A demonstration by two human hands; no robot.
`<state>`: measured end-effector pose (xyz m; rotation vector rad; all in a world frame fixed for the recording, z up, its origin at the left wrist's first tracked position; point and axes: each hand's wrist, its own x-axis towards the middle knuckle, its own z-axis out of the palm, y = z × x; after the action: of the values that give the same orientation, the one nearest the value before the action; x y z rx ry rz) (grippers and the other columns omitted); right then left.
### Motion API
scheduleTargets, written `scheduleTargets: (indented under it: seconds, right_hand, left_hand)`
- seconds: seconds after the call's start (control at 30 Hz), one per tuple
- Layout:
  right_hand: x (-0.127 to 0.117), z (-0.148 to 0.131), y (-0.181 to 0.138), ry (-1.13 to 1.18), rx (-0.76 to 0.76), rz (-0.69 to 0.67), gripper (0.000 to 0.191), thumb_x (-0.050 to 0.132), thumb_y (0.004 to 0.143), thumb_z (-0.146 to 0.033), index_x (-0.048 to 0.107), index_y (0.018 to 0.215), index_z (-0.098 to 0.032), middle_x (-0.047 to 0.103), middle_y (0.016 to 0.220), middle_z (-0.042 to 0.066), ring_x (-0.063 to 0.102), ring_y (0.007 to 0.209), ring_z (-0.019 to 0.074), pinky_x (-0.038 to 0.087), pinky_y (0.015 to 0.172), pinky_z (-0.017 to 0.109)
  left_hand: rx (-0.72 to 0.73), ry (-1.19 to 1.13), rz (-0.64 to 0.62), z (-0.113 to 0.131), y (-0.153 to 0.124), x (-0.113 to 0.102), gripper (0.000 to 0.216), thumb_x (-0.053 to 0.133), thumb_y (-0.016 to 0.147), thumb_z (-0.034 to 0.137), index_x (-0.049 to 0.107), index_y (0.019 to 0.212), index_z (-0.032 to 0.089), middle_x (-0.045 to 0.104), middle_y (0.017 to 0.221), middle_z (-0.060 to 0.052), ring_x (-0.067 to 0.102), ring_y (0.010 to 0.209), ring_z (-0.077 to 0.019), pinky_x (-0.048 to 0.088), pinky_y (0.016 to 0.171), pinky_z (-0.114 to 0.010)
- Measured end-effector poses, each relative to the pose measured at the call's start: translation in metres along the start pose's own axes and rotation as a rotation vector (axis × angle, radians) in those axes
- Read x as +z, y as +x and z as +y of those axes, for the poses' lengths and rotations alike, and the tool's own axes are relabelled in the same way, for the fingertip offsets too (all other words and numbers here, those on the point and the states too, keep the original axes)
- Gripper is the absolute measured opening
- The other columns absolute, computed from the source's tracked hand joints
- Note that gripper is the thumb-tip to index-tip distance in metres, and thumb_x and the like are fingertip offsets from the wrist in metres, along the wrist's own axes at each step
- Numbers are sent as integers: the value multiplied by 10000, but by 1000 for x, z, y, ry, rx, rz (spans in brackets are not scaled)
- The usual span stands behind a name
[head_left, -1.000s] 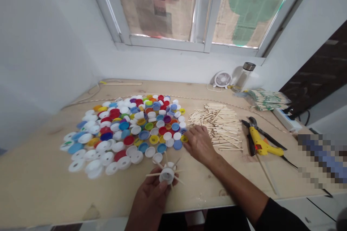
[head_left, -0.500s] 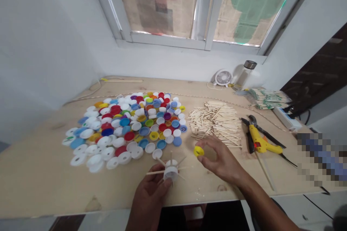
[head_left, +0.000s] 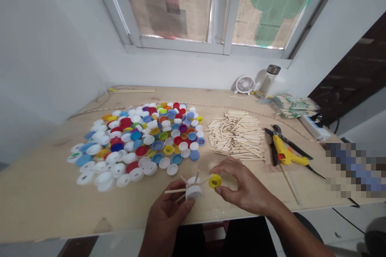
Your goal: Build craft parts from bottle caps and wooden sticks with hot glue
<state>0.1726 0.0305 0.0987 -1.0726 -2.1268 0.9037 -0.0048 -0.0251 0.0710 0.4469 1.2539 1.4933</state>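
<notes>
My left hand is closed around a white bottle cap that has several thin wooden sticks poking out of it like spokes. My right hand pinches a yellow bottle cap between thumb and fingers, right beside the tip of one spoke. Both hands hover over the near edge of the wooden table. A wide spread of coloured and white bottle caps lies just beyond my left hand. A heap of short wooden sticks lies beyond my right hand.
A yellow glue gun and dark pliers lie right of the sticks. A small white fan, a clear bottle, a bag of sticks and a power strip sit at the back right. A window is behind.
My right hand picked a yellow cap from the edge of the cap pile and carried it back to the spoked white cap. The left hand kept holding that cap.
</notes>
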Motion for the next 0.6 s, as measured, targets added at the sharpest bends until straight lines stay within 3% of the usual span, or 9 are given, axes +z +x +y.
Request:
scheduleTargets:
  seconds: [0.23,0.6]
  right_hand:
    - [0,0,-2,1,-9,-22,213,641,794,-199,627,1007,-195,662,990,61,586,948,206,428,871,385]
    - [1,1,-6,31,26,-23,198,625,791,-219,632,987,-191,662,1004,76,596,949,219,446,851,400]
  left_hand:
    - [-11,47,-5,1,2,-2,468,909,384,332,724,799,221,774,777,-10,713,802,-226,545,751,-263]
    - [-22,78,-25,-1,3,-3,438,887,419,307,696,803,219,774,776,15,706,783,-188,531,719,-215]
